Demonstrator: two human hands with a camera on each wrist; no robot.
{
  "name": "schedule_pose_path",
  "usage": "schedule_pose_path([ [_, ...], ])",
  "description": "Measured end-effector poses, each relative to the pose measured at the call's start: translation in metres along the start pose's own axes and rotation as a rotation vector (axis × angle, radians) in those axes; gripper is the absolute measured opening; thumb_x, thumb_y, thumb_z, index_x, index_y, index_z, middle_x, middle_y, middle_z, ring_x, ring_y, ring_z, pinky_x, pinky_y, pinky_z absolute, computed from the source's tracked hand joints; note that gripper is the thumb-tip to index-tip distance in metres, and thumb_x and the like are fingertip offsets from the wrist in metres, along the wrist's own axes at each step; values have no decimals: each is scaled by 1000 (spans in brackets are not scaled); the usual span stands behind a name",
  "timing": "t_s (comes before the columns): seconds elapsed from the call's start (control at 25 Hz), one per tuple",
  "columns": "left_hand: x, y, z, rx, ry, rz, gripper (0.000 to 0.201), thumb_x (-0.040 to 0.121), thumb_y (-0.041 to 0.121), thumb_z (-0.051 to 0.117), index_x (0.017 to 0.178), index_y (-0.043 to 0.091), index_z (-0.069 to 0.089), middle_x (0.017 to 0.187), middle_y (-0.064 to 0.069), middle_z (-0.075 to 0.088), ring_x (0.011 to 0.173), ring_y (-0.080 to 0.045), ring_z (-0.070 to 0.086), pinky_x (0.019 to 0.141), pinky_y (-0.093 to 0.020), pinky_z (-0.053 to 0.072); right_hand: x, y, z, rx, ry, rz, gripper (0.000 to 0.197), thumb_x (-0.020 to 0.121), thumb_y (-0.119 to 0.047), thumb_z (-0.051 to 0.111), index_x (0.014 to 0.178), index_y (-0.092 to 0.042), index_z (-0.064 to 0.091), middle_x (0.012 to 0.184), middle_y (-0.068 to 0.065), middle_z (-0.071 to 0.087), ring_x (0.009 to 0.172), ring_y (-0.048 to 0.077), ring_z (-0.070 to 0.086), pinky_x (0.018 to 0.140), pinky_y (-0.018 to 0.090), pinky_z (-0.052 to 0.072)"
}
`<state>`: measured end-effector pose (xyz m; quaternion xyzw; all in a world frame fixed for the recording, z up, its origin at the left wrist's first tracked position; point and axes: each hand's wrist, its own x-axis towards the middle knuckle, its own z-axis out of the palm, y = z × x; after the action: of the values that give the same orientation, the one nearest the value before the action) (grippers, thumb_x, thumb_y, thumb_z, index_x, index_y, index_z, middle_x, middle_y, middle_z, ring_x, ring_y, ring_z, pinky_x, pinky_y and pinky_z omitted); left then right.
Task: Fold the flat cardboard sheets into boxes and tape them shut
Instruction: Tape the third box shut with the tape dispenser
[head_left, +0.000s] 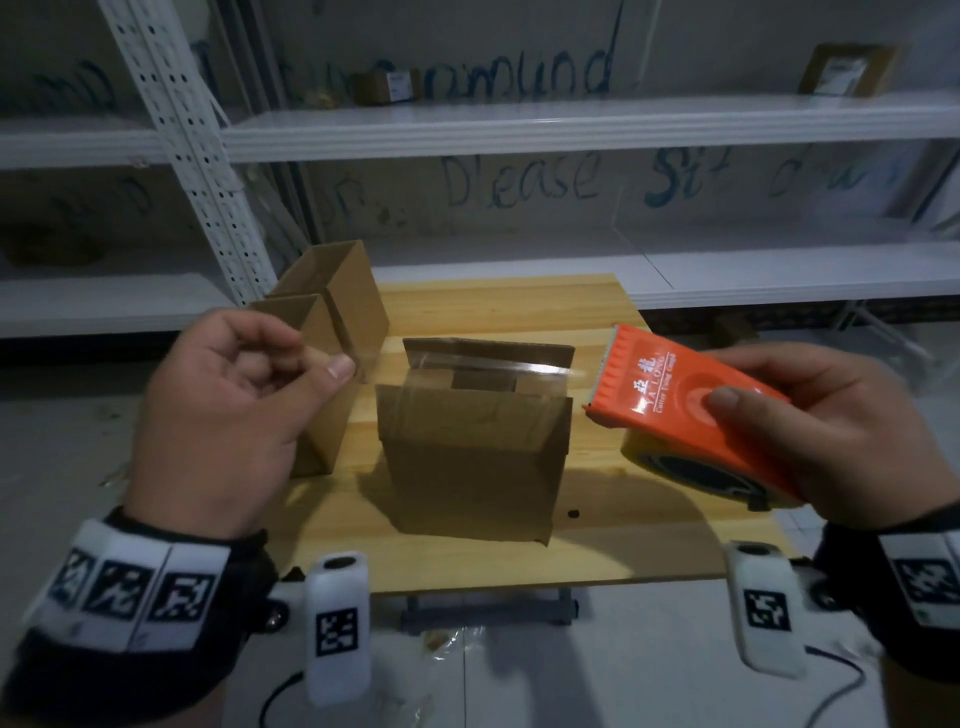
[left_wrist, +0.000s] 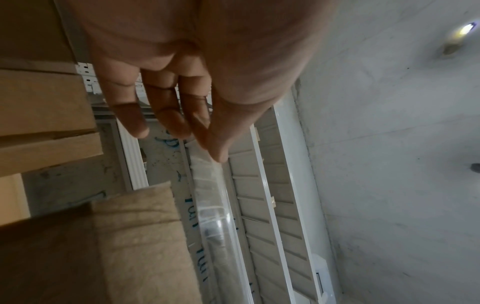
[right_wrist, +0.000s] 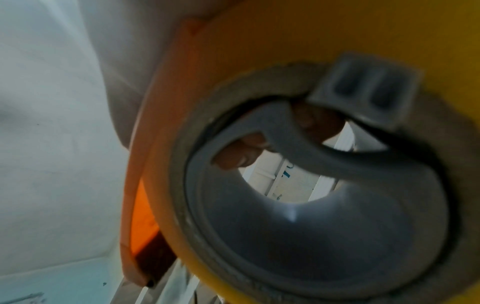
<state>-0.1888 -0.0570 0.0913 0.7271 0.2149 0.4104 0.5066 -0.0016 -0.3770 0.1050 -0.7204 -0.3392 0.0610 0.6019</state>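
A brown cardboard box (head_left: 472, 452) stands mid-table, and a dark gap shows between its top flaps. My left hand (head_left: 332, 364) pinches the free end of a clear tape strip (head_left: 467, 361). The strip stretches level above the box top to the orange tape dispenser (head_left: 691, 410), which my right hand (head_left: 810, 431) grips from the side. In the left wrist view my fingertips (left_wrist: 207, 144) pinch the tape strip (left_wrist: 213, 205) beside the box (left_wrist: 103, 246). The right wrist view is filled by the dispenser's yellow roll (right_wrist: 311, 41), with fingers (right_wrist: 241, 156) visible through its grey core.
Two open cardboard boxes (head_left: 332, 291) stand at the far left of the wooden table (head_left: 649, 545), just behind my left hand. White metal shelving (head_left: 519, 124) runs behind the table. A small black dot lies right of the middle box.
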Motion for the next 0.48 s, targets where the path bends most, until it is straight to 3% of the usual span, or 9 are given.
schedule_pose_path([
  [0.08,2,-2,-1,-27,30,-22,43,68,26,90,97,32,58,85,0,83,87,-17,81,94,-48,61,-3,-4,3,-86,7,-11,28,70,-37,96,92,-49,84,91,-11,84,77,19,79,58,34,65],
  [0.16,3,-5,-2,-36,24,-74,52,63,31,90,99,29,54,87,-3,85,90,-19,83,100,-53,60,-4,-7,8,-127,18,-17,24,71,-38,87,90,-52,83,90,-12,83,72,24,76,44,47,57],
  [0.28,4,-9,-3,-44,28,-146,56,62,31,90,103,27,52,88,-1,86,87,-12,83,98,-49,59,-3,-7,12,-165,17,-56,30,72,-38,79,89,-63,79,90,-19,81,75,20,75,46,47,53],
  [0.36,4,-10,-1,-63,41,-163,53,67,23,91,102,26,51,86,-1,86,82,-9,82,94,-44,58,-2,-7,13,-154,38,-51,26,71,-43,78,89,-61,80,91,-18,82,75,20,75,44,48,51],
  [0.48,3,-12,2,-88,75,-190,49,75,15,93,105,25,56,88,-3,86,84,-16,82,94,-47,58,-3,-5,14,-162,52,-15,23,68,-51,78,91,-52,82,91,-14,82,67,19,75,32,44,50],
])
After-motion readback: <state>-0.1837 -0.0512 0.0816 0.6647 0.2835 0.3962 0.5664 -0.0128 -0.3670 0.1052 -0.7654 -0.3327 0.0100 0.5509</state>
